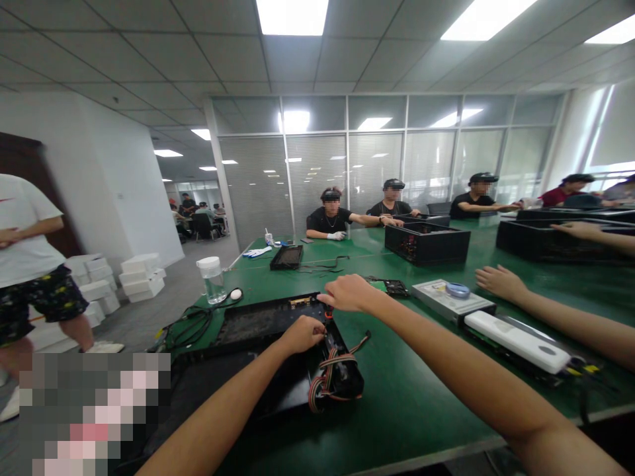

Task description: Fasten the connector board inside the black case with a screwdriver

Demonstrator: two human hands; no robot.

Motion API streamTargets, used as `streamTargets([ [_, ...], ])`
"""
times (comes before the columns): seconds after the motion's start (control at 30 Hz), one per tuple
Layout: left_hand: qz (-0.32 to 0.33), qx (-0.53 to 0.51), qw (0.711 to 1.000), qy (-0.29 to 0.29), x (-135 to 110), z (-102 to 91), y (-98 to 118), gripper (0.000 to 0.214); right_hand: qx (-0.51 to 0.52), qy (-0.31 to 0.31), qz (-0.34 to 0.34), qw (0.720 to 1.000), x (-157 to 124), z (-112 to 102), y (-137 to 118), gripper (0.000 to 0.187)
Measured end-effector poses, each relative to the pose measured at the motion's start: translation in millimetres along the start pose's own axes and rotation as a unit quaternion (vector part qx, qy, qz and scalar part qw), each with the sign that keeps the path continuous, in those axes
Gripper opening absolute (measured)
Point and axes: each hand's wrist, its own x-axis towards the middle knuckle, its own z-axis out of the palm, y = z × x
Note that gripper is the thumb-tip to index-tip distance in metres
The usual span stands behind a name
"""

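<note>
Both hands on black computer case (278, 357), worktop (411, 410) centre, 6 o'clock.
Left hand (303, 334) curled on case edge, grip unclear. Right hand (347, 293) at 12 o'clock of it, fingers pinched on a small red-tipped part. Ribbon cable (330, 377) bundled at case's 4 o'clock. Neighbour's hand (501, 281) lies flat at 2 o'clock.

Open green table (397, 390) right of the black case (278, 357). Blocked further right by a white drive (516, 340) and a co-worker's arm (555, 317); left, by tangled cables (186, 324) and a jar (212, 279).
</note>
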Motion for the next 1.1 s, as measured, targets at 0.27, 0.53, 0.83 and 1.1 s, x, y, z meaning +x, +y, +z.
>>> streamTargets([
  [0.27, 0.006, -0.002, 1.000, 0.001, -0.2, 1.8, -0.7, 0.016, 0.046, 0.013, 0.002, 0.999, -10.4, 10.2, 12.2, 0.051],
  [0.53, 0.053, 0.043, 0.998, 0.013, -7.0, 2.1, -0.1, 0.018, 0.404, 0.159, 0.149, 0.888, -31.4, 121.3, 67.2, 0.050],
  [0.83, 0.103, 0.036, 0.994, 0.027, -5.9, -15.3, -2.3, 0.019, 0.856, 0.226, 0.231, 0.404, -27.2, 157.4, 87.0, 0.025],
  [1.1, 0.018, 0.157, 0.975, -0.159, -35.1, -51.6, -30.6, 0.008, 0.831, 0.121, 0.089, 0.535, -33.3, 144.8, 61.9, 0.021],
])
